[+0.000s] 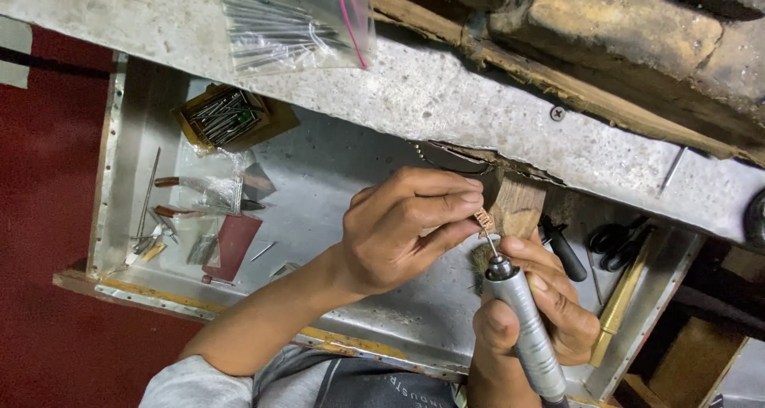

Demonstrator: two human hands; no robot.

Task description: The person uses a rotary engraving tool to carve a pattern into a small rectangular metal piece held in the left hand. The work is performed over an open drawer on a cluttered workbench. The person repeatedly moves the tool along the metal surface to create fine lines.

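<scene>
My left hand (406, 229) pinches a small coppery metal piece (484, 219) between thumb and fingertips, resting it against a wooden bench peg (518, 205). My right hand (530, 312) grips a silver rotary handpiece (526, 328) like a pen. Its thin bit touches the small piece from below. A small brush (480, 258) lies just under the piece, partly hidden by my fingers.
A metal tray drawer (351, 161) lies under my hands, with hand tools (199, 197), a dark red sheet (233, 245) and a box of thin steel rods (227, 115) at the left. A clear bag of rods (295, 21) sits on the grey bench top. Black-handled pliers (617, 241) lie at right.
</scene>
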